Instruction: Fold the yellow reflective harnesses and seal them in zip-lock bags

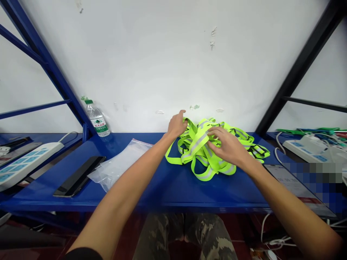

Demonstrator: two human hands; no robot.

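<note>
A tangled pile of neon-yellow reflective straps (202,144) with grey stripes and black buckles lies on the blue table (168,189) against the wall. At the pile's upper left edge, my left hand (177,125) is closed on a strap, one finger sticking out towards the wall. My right hand (227,145) reaches over the middle of the pile and pinches a striped strap between thumb and fingers. The fingertips of both hands are partly hidden by the webbing. To the left of the pile, partly behind my left forearm, is a clear plastic zip bag (119,162).
A black phone-like slab (80,176) lies left of the bag. Behind it a water bottle (97,119) stands by the wall. Power strips (29,162) and cables sit on both sides. A flat grey panel (287,180) is at right. Metal frame posts (295,68) flank the table.
</note>
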